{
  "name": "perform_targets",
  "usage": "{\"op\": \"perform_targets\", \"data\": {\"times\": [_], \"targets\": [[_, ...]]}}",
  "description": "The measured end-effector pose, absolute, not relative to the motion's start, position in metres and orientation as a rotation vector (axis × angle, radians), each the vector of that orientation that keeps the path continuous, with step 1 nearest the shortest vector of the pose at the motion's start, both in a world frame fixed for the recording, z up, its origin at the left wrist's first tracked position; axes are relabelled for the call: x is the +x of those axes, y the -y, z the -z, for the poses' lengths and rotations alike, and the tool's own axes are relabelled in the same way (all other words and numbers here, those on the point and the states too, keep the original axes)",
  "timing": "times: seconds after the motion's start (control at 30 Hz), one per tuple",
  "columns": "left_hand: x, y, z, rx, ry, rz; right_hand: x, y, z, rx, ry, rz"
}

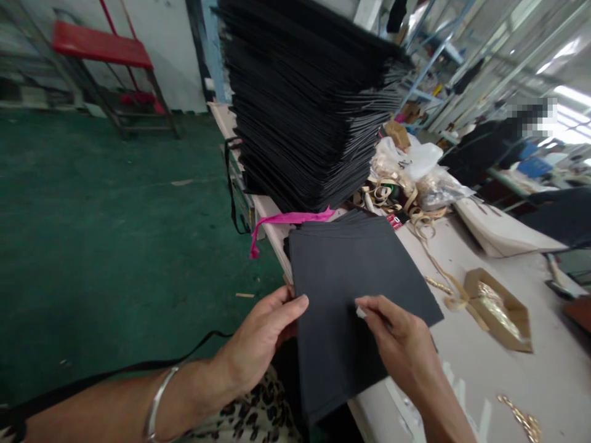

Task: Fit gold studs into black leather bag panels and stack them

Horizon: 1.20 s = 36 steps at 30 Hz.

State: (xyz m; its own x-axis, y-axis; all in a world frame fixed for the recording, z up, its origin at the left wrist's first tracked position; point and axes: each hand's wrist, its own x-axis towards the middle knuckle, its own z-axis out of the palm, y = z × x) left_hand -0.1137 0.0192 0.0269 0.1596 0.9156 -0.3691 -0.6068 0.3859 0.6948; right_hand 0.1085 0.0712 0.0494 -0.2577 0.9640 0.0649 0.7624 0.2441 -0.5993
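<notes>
A small pile of flat dark grey-black sheets (pixel 346 264) lies at the table's left edge, its near part jutting out toward my lap. My left hand (pixel 263 335) grips the pile's left side, with the thumb on top and the fingers mostly hidden underneath. Over the middle of the top sheet, my right hand (pixel 404 341) is closed in a pinch on a small white piece (pixel 361 312), too small to make out further. Just behind the pile, a tall stack of black sheets (pixel 305 111) rises from the table.
A pink strip (pixel 290 218) hangs over the table edge. Plastic bags (pixel 415 166) and beige straps lie behind right. An open cardboard box (pixel 501 311) holds something shiny; a gold chain (pixel 521 418) lies nearer. A red-topped stool (pixel 101 46) stands far left. Another person (pixel 484 147) is in the background.
</notes>
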Motion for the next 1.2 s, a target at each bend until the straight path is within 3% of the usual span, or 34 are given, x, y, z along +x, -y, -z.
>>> {"op": "perform_targets", "data": {"times": [0.1, 0.4, 0.7, 0.93, 1.2], "targets": [[-0.118, -0.024, -0.029, 0.484, -0.85, -1.095, 0.108, -0.059, -0.053, -1.608, 1.969, -0.921], [-0.117, -0.039, -0.046, 0.445, -0.718, -1.032, 0.086, -0.083, -0.051, -1.665, 1.596, -1.326], [-0.104, -0.045, -0.044, 0.236, -0.911, -0.925, 0.087, -0.086, -0.048, -1.655, 1.516, -1.407], [-0.1, -0.038, -0.036, 0.257, -0.774, -0.978, 0.091, -0.085, -0.05, -1.549, 1.474, -1.513], [-0.101, -0.01, -0.039, 0.891, -0.94, -0.852, 0.097, -0.051, -0.058, -1.471, 1.39, -1.402]]}}
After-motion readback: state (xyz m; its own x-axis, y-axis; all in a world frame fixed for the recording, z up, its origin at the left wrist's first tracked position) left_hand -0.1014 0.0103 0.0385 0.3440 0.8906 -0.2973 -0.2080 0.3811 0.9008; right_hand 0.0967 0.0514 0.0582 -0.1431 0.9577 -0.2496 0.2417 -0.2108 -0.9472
